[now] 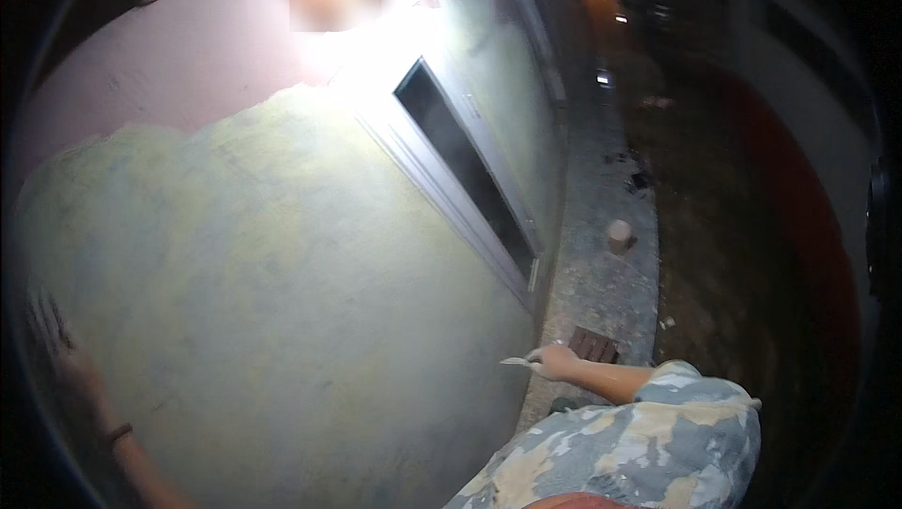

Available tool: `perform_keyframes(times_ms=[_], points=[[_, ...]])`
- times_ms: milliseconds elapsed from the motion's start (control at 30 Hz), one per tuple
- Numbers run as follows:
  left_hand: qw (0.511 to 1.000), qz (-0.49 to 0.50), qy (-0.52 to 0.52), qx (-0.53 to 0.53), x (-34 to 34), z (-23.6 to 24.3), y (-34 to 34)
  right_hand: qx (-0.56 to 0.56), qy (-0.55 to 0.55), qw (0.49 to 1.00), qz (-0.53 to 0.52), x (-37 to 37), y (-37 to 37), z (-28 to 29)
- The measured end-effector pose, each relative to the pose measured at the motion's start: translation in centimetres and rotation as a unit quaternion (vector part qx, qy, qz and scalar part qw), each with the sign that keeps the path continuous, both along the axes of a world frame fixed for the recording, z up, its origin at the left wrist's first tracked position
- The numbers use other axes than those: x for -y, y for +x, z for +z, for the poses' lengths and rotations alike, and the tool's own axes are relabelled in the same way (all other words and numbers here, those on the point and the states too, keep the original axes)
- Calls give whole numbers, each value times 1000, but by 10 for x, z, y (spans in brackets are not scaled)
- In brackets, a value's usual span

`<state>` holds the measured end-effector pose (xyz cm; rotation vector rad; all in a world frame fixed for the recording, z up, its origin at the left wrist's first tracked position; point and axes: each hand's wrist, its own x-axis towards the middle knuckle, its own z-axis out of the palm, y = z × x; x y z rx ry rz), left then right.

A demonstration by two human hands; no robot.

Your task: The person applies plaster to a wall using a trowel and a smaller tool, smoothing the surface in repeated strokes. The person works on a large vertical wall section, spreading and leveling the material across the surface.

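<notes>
My left hand [58, 349] presses flat against a pale yellow-green plastered wall [282, 274] at the far left, fingers spread; a dark band sits on that wrist. My right hand [554, 360] is low by the wall's foot, shut on a flat-bladed scraper [520, 360] whose pale blade points left toward the wall. My camouflage-patterned sleeve [648, 434] fills the lower right.
The upper wall is pink [188, 48], glared by a bright light. A white-framed dark window [470, 171] is set in the wall. Along its base runs a concrete ledge [601, 265] with a small cylindrical container [619, 235] and a grated drain [595, 344]. Dark ground lies at right.
</notes>
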<state>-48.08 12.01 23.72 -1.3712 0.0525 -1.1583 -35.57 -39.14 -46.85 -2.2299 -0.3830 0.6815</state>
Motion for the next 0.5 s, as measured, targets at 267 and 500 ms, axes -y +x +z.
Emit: perform_keyframes(times_ms=[267, 500], points=[[974, -31, -211, 80, 31, -54, 21, 322, 321, 890, -38, -65, 72, 162], [954, -50, -271, 114, 66, -99, 19, 600, 375, 701, 87, -161, 98, 433]])
